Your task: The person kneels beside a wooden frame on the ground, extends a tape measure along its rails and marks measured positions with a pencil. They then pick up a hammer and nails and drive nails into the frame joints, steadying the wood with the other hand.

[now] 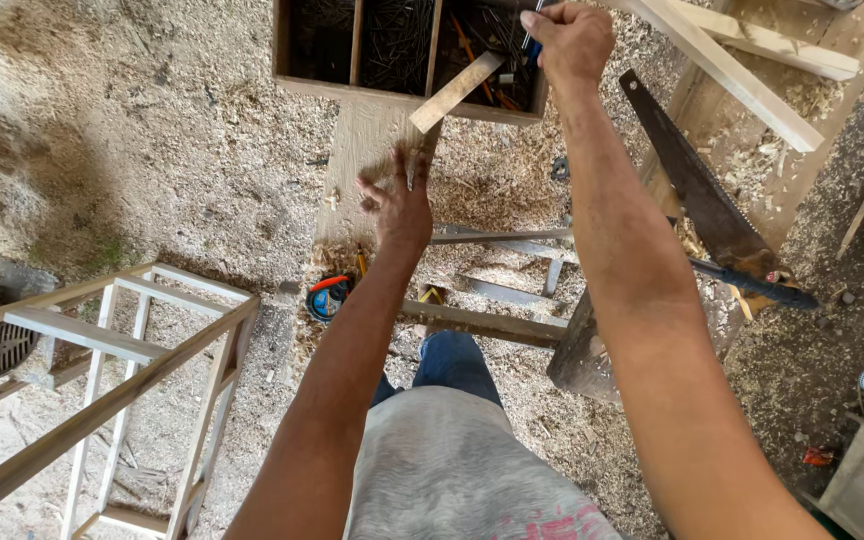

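Nearest you, at your left, a pale wooden frame of thin slats stands joined on the sawdust floor, so some joinery looks done already. Just ahead of your knees a tape measure lies in the shavings, and a rough sawhorse rail runs across in front of you. To your right a handsaw rests blade-up against a timber, untouched.

Your left hand is stretched forward over a flat board, fingers spread and loosely open; it seems to pinch something small at the fingertips, but it is too blurred to say what. Just above it a short wooden slat leans out of the compartment box, one end on the box edge; your left hand is close to its lower end, not gripping it.

Farthest out, your right hand is closed in a fist over the box's right compartment, holding a few thin metal pieces, probably nails. I judge you are mid-way: gathering fasteners, with the slat not yet fixed.
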